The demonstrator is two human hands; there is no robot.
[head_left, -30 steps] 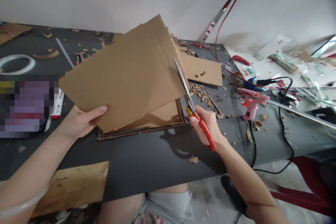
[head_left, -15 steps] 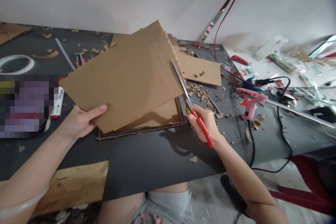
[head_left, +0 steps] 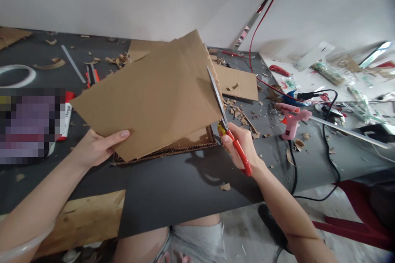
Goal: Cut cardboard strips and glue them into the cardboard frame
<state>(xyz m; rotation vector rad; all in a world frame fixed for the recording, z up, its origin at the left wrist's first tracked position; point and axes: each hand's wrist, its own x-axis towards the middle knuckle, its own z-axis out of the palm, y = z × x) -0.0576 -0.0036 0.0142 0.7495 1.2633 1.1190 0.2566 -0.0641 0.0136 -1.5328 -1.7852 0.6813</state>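
Observation:
My left hand (head_left: 100,146) pinches a sheet of cardboard (head_left: 151,94) by its lower left corner, thumb on top and fingers underneath. The sheet is held tilted above the table. In my right hand (head_left: 239,144) is a pair of scissors (head_left: 242,156) with red handles, my fingers wrapped round them. One blade (head_left: 216,88) lies over the sheet near its right edge; the other is hidden, probably beneath the cardboard. Below the sheet, a layered cardboard piece (head_left: 197,139) with corrugated edges rests on the table, mostly covered.
Cardboard scraps (head_left: 237,113) litter the dark table (head_left: 173,189). To the right lies a pink glue gun (head_left: 291,121) with a glue stick and a black cord. A marker (head_left: 64,121), a box cutter (head_left: 91,74) and a tape roll (head_left: 18,76) are at left.
The cardboard sheet has shifted slightly right and down relative to the view. The scissors stay at its right edge, with my right hand nearly in the same place.

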